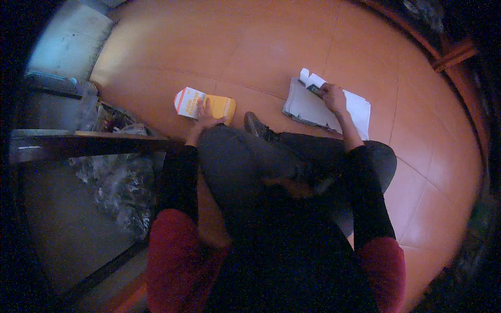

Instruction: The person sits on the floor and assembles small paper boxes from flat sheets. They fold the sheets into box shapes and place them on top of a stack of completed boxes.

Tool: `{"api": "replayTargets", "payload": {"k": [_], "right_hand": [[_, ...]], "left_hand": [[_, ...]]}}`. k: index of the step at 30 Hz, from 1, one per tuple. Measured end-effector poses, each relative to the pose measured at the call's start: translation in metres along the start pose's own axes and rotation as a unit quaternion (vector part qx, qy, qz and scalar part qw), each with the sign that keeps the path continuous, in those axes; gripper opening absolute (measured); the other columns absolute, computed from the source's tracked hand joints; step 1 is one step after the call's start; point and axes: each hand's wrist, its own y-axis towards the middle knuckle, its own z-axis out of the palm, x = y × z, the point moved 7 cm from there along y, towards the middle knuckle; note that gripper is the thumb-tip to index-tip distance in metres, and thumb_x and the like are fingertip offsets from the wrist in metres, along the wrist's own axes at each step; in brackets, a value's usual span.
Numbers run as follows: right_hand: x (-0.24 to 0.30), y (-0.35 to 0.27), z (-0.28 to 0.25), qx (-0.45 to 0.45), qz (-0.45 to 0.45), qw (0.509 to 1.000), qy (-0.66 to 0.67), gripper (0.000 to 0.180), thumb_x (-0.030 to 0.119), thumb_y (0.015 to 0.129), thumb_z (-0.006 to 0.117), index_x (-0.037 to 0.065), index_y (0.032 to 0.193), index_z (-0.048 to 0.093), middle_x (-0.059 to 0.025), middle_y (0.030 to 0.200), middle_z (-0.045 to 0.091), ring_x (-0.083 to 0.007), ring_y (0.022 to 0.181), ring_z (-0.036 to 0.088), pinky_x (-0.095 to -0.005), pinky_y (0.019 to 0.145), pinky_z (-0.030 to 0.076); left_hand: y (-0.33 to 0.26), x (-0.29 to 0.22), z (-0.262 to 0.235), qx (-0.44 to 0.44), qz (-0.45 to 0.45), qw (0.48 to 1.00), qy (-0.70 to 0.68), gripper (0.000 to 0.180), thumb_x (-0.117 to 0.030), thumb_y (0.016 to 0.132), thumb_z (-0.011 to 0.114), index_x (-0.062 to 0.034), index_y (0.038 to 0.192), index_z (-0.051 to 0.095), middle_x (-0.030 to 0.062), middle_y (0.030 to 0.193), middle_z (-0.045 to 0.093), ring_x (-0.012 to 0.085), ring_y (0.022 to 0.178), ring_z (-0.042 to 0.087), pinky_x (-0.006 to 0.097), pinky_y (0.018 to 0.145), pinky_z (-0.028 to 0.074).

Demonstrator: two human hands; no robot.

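The left hand (207,116) rests with spread fingers on a yellow-and-white carton (203,105) that lies flat on the orange tiled floor (271,47), just ahead of the raised knee; whether the fingers actually clasp the carton cannot be told. What the carton holds is not visible. The right hand (333,97) is closed around a small dark object (314,89), held over a stack of white papers (360,107) lying on the floor to the right, with a small open white box (309,79) just beside the hand. Both forearms, in black sleeves, reach forward past the crossed legs. A dark shoe (254,125) sits between carton and papers.
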Motion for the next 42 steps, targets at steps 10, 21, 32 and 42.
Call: {"api": "replayTargets", "payload": {"k": [10,21,32,42], "right_hand": [[0.081,-0.021,-0.113,0.136,-0.202,0.965,0.099,0.012,0.012,0.069,0.057,0.001,0.076,0.057,-0.0117,0.065,0.057,-0.0218,0.060,0.054,-0.0309,0.055,0.041],[0.059,-0.023,-0.130,-0.215,-0.101,0.957,0.164,0.042,0.039,0.066,0.063,-0.001,0.071,0.054,-0.0136,0.066,0.053,-0.0288,0.062,0.054,-0.0366,0.056,0.042],[0.056,-0.032,-0.101,-0.046,-0.055,0.866,0.496,0.016,-0.001,0.065,0.061,0.000,0.077,0.052,-0.0058,0.068,0.054,-0.0112,0.062,0.052,-0.0217,0.053,0.043],[0.024,-0.013,-0.026,0.057,-0.053,0.996,0.049,0.017,0.007,0.058,0.064,0.003,0.073,0.057,-0.0126,0.063,0.058,-0.0213,0.058,0.058,-0.0303,0.053,0.044]], "left_hand": [[-0.047,-0.194,-0.144,0.024,0.244,0.955,-0.165,0.069,-0.040,0.068,0.060,-0.0018,0.120,0.035,0.0162,0.118,0.041,0.0266,0.108,0.038,0.033,0.090,0.029],[-0.130,-0.345,-0.154,-0.276,0.294,0.884,-0.237,0.013,-0.015,0.071,0.057,-0.0040,0.076,0.055,0.0115,0.075,0.054,0.0238,0.060,0.052,0.036,0.054,0.042],[-0.156,-0.353,-0.140,-0.293,0.347,0.844,-0.286,0.008,-0.006,0.065,0.062,-0.0034,0.067,0.055,0.0064,0.062,0.050,0.0169,0.053,0.051,0.028,0.046,0.041],[-0.079,-0.326,0.022,0.279,-0.067,0.689,-0.665,0.017,-0.010,0.070,0.062,0.0027,0.076,0.052,0.0102,0.068,0.057,0.0170,0.055,0.056,0.027,0.052,0.050]]}}
